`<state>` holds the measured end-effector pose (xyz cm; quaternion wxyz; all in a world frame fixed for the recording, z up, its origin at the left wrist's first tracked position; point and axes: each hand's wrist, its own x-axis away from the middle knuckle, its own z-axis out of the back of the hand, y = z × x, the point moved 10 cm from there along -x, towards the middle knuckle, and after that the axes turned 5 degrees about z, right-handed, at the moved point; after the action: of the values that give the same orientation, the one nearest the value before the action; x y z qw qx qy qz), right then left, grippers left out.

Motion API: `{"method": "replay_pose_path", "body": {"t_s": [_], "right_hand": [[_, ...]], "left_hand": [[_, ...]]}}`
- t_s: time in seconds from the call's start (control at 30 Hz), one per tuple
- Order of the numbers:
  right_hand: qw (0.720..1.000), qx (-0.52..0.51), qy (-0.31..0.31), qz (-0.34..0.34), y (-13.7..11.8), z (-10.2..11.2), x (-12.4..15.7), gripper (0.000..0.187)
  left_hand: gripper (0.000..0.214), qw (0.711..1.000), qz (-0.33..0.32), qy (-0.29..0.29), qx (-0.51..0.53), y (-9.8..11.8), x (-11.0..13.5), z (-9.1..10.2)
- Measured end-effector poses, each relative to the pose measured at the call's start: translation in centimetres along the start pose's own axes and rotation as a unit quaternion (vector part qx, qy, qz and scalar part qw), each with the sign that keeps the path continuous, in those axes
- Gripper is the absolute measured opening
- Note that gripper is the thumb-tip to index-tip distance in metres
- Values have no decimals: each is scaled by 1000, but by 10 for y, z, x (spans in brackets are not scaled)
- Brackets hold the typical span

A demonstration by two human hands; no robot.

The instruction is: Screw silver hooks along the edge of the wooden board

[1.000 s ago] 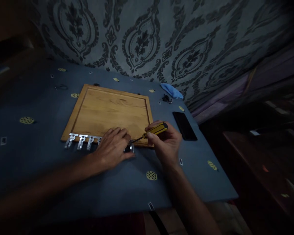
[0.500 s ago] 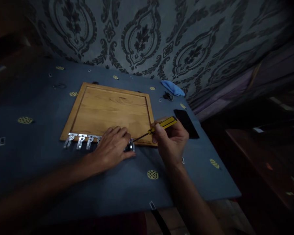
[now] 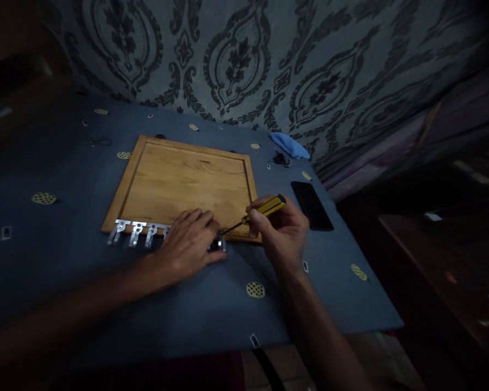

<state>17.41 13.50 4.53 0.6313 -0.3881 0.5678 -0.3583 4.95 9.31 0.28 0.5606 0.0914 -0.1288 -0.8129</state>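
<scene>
The right hand is pinching a yellow screwdriver over the wooden panel's near edge; the left hand is blocking some metal clips, grip unclear to me. A phone is lying rightward.

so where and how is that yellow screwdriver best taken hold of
I'd say by the thick screwdriver handle, from the right, where the right hand holds it: the handle slopes up and right, while the thin shaft slants down-left towards a metal fitting at the left hand, crowding the tip.

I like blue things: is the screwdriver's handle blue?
No, the screwdriver in the right hand has a yellow and black handle.
</scene>
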Motion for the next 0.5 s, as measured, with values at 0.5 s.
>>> {"method": "replay_pose_path", "body": {"t_s": [0.5], "right_hand": [[996,-47,-74,-17,-6,-15,3,23]], "left_hand": [[40,1000,9,-20,2,0,-1,0]]}}
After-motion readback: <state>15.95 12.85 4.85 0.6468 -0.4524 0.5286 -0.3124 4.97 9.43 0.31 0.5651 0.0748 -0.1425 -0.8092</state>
